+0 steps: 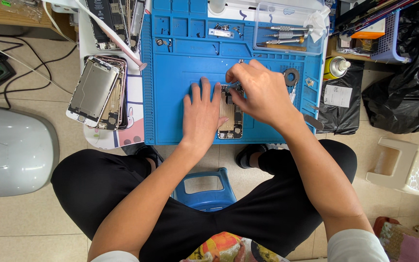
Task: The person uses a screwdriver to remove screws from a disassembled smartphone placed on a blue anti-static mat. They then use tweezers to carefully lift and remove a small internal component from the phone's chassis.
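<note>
Opened phone point(231, 123) at centre frame, lying on a blue work mat point(170, 97): gold-toned chassis with internal boards and a metal shield exposed. The left hand point(201, 114) rests flat with fingers spread, steadying the phone's left edge. The right hand point(260, 92) covers the phone's upper end, fingertips pinched together over it; whatever they grip is hidden and cannot be identified.
</note>
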